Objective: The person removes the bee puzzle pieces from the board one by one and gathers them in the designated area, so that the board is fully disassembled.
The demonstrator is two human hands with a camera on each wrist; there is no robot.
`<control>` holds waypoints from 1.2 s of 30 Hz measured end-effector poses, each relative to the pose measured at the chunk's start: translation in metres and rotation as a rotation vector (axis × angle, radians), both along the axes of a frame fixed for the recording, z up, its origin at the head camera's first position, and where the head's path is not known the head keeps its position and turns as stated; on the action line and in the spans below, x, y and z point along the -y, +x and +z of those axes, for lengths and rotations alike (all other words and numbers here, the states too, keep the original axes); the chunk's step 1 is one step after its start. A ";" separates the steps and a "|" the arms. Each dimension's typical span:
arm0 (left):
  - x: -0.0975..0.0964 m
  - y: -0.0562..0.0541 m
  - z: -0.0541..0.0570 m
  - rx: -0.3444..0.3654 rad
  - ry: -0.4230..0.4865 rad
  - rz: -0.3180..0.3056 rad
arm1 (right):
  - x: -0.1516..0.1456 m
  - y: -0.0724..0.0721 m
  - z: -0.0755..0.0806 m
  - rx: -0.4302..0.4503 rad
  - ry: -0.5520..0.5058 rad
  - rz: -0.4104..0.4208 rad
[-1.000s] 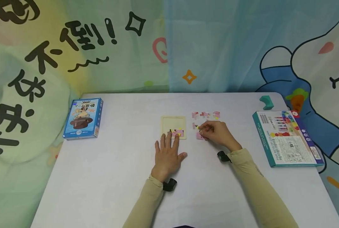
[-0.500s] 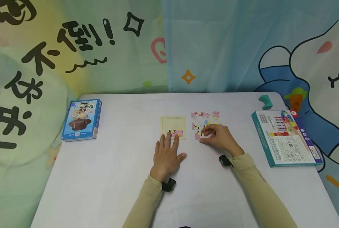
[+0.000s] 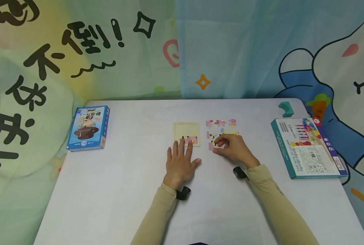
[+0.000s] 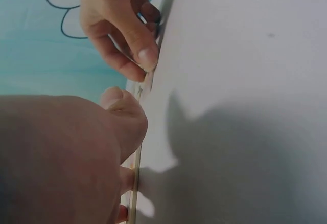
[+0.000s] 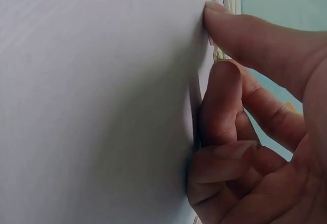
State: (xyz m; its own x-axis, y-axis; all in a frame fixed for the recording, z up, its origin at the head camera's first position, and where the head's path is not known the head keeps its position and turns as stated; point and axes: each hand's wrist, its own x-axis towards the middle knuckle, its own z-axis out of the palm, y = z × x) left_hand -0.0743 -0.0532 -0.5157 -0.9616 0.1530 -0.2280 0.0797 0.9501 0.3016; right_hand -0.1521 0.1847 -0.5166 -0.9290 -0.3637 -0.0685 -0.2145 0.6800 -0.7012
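A pale puzzle tray [image 3: 186,128] lies flat on the table, with joined pink, yellow and black puzzle pieces [image 3: 190,139] along its near edge. My left hand [image 3: 180,166] lies spread, its fingertips on the tray's near edge and the pieces there. To the right of the tray, my right hand [image 3: 235,148] is low over loose puzzle pieces [image 3: 221,123]. Its thumb and index finger are at the edges of a pink puzzle piece [image 3: 211,146] and appear to pinch it. The right wrist view shows the thumb [image 5: 225,22] touching a thin piece edge-on.
A blue box [image 3: 88,127] stands at the table's left. On the right lies a larger white and teal box [image 3: 309,148], with a teal curved block [image 3: 286,109] behind it. The white table [image 3: 132,177] meets a printed curtain [image 3: 224,51] at the back.
My right thumb has moved left to the near edge of the pink puzzle piece, apart from the index finger. My left hand and the tray have shifted slightly away from my body.
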 end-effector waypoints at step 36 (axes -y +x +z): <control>-0.014 0.000 -0.006 0.003 0.055 0.119 | 0.098 -0.075 0.010 0.113 -0.034 0.279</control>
